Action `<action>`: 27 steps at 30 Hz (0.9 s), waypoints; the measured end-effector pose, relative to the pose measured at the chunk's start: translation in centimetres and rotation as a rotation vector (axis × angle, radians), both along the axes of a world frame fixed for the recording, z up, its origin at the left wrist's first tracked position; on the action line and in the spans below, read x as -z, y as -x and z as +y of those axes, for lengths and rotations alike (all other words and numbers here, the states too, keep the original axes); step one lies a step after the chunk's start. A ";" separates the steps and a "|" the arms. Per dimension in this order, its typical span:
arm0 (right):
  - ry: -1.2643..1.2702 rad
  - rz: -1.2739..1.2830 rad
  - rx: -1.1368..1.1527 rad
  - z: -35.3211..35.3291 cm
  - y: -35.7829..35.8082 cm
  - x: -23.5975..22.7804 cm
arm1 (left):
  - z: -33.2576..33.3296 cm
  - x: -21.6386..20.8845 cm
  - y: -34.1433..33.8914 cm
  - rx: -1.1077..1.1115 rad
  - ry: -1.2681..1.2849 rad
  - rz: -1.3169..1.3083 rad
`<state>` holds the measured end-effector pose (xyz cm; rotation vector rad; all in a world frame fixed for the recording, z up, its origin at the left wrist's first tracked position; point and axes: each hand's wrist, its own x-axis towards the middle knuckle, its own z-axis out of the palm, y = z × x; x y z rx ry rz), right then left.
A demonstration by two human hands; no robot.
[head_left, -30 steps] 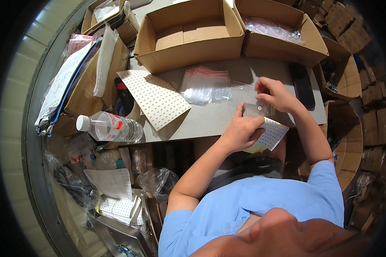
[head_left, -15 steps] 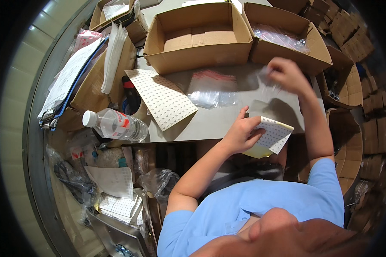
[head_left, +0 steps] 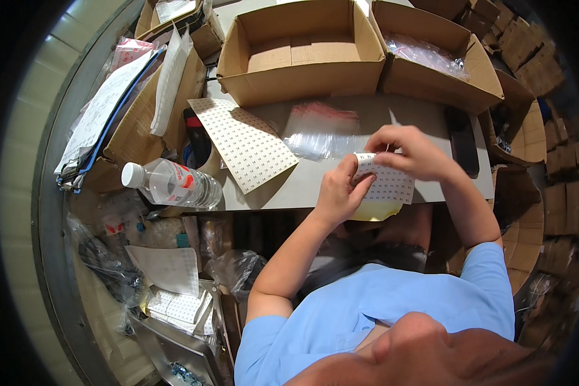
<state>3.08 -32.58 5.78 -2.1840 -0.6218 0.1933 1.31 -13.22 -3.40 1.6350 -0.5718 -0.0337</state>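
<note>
My left hand (head_left: 340, 193) grips a folded sheet of small printed labels (head_left: 392, 185), white with a yellowish backing, in front of the table's near edge. Over the sheet's upper edge, my right hand (head_left: 410, 152) has its fingers pinched together. A pale sliver shows between those fingertips, too small to name. Beyond the hands lies a fanned stack of clear plastic bags (head_left: 321, 132) with red top strips. A larger cream label sheet (head_left: 244, 147) rests on the table to their left.
A water bottle (head_left: 174, 184) lies tilted at the left near edge. Two open cardboard boxes (head_left: 302, 87) (head_left: 441, 87) line the back; the right one holds clear bags. A dark phone (head_left: 461, 141) is at the right. Below left sits a metal tray (head_left: 174, 347).
My right hand has come left and nearer, from above the table to the label sheet's upper edge. My left hand and the sheet have shifted slightly left. The phone is now uncovered.
</note>
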 end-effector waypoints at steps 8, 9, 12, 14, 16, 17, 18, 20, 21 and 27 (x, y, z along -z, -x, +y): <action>0.039 -0.015 0.105 1.5 1.0 0.8 | 0.4 0.5 -0.5 -0.007 -0.179 -0.164; 0.067 -0.038 0.117 1.5 1.1 0.9 | 0.4 0.5 -0.4 -0.007 -0.176 -0.164; 0.103 -0.108 0.151 1.6 1.3 1.1 | 0.5 0.4 -0.3 -0.013 -0.168 -0.134; 0.087 -0.145 0.154 1.6 1.3 1.5 | 0.6 0.2 -0.3 0.021 -0.215 -0.052; 0.072 -0.183 0.158 1.4 1.2 1.7 | 0.7 -0.1 -0.4 0.024 -0.220 -0.050; 0.101 -0.231 0.123 1.4 1.1 1.8 | 0.8 -0.2 -0.3 0.027 -0.227 -0.048; 0.129 -0.278 0.087 1.3 0.9 1.8 | 0.9 -0.2 -0.4 0.023 -0.226 -0.046; 0.023 -0.089 0.067 0.3 0.0 1.7 | 0.7 -0.2 -0.4 0.037 -0.149 -0.028; -0.090 0.102 0.041 -0.1 -0.9 1.8 | 0.8 -0.1 -0.4 0.028 -0.151 -0.026; -0.125 0.206 0.152 -0.2 -6.0 3.4 | 0.3 0.2 -0.8 0.064 -0.284 -0.290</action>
